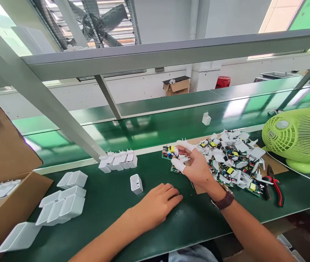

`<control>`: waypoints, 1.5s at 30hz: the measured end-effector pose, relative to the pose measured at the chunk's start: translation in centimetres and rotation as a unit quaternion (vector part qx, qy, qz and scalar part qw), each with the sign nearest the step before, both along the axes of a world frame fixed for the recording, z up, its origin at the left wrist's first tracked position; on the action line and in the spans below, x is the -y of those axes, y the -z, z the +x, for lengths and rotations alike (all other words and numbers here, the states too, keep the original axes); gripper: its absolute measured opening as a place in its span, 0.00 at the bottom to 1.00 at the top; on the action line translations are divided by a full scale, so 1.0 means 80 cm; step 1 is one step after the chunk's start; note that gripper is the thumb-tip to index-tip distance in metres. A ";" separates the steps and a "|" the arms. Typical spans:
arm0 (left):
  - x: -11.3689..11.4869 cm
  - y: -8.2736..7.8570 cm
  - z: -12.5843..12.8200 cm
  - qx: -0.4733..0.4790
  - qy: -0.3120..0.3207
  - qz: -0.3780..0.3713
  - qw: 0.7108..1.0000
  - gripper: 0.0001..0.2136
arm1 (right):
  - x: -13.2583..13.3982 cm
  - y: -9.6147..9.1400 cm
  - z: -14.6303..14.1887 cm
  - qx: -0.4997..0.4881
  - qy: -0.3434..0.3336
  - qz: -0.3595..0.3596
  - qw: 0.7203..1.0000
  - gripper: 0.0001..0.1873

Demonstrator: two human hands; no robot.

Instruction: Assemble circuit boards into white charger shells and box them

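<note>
Between the white-capped thumb and fingertips of my right hand [198, 169] is a small circuit board [168, 152] with a yellow block and blue parts on it. That hand hovers at the left edge of a pile of circuit boards with white plastic pieces [232, 154]. Palm down on the green table, my left hand [159, 203] rests with its fingers loosely laid out, holding nothing. One white charger housing [136, 183] with small slots stands just beyond it. Farther back, a row of white chargers with plug pins [118, 161] stands along the table's rear edge.
Open white housings [62, 207] stand in groups at left, beside a cardboard box [15, 203] of white parts. Red-handled pliers [276, 187] and a green fan [297, 134] are at right. A single charger [206, 118] stands beyond the table edge. A metal frame [155, 60] crosses ahead.
</note>
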State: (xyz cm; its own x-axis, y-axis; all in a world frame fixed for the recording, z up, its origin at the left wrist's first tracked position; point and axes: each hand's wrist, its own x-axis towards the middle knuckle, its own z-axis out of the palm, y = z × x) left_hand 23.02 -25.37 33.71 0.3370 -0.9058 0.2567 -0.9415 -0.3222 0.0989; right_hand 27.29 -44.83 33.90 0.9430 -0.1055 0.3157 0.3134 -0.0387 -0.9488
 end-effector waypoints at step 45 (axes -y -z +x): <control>-0.068 -0.039 -0.107 -0.241 -0.154 -0.711 0.642 0.14 | -0.031 0.056 -0.125 -0.174 -0.264 0.204 0.926 0.36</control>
State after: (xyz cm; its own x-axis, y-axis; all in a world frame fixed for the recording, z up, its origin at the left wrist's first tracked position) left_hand 14.44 -19.93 36.85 0.7953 0.2581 0.5485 -0.6036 0.2537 0.7559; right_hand 17.26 -42.34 29.38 0.9344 0.3558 0.0182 -0.1416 0.4177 -0.8975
